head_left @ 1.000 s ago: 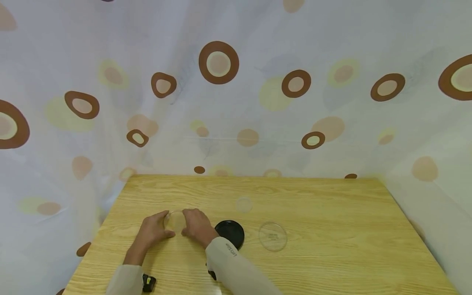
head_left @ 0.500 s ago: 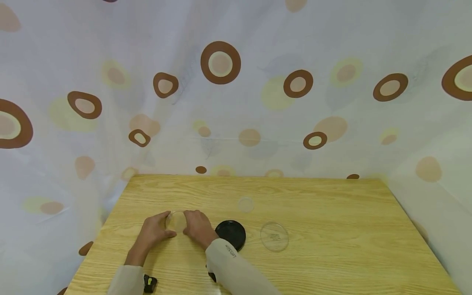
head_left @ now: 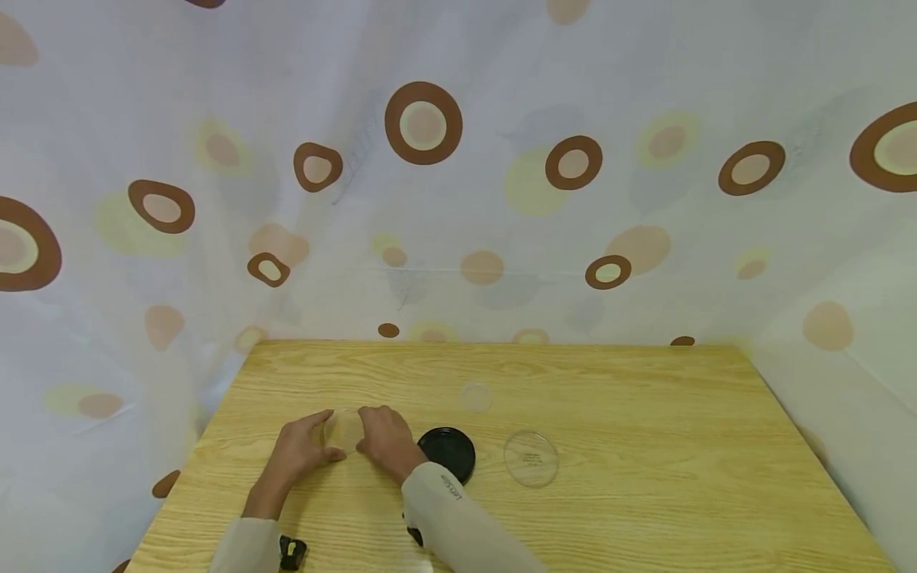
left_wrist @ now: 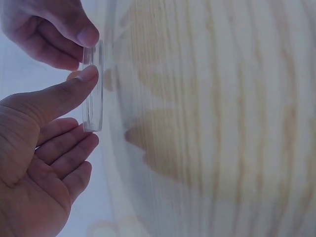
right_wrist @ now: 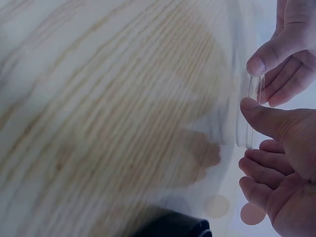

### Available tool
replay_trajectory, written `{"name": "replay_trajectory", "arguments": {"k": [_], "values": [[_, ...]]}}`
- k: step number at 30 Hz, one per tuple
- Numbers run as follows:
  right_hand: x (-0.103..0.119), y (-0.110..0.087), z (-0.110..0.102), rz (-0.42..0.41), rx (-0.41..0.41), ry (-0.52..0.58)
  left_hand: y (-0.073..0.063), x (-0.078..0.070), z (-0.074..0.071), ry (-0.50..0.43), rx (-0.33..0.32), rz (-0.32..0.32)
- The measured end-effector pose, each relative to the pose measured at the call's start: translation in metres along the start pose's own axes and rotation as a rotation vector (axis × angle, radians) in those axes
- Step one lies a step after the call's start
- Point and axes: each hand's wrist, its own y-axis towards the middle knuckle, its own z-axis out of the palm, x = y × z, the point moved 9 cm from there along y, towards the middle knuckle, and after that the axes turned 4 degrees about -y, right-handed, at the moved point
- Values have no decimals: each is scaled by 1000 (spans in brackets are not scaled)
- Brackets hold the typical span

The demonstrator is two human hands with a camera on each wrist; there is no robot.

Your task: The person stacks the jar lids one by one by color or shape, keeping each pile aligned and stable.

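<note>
A clear, shallow, round petri dish [head_left: 345, 432] is held between both hands on the left part of the table. My left hand [head_left: 296, 447] grips its left side, thumb on the near edge and fingers toward the far one. On the opposite side my right hand [head_left: 389, 440] pinches the rim the same way. Seen edge-on in the left wrist view, the petri dish [left_wrist: 94, 111] sits between thumb and fingertips close over the wood. The right wrist view shows the petri dish [right_wrist: 244, 131] with both thumbs on its near face; parts of its rim are covered by fingers.
A black round dish [head_left: 447, 452] lies just right of my right forearm, partly hidden by the sleeve. Farther right is a clear disc [head_left: 531, 459] with small dark print. A smaller clear disc [head_left: 476, 397] lies behind. A patterned curtain [head_left: 501, 223] surrounds the wooden table [head_left: 680, 454].
</note>
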Motion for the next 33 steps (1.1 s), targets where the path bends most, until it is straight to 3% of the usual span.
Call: {"name": "replay_trajectory", "arguments": {"k": [18,27,33], "values": [[-6,-8,-22,-60,12,-2,-3,-23,-1,-25,-6,46],[-14,-18,-34,-51,24,80,-7,-39,-3,-43,-15,85],[-19,-27,-45,-68,13,69,-10,-48,-1,-57,-14,114]]}}
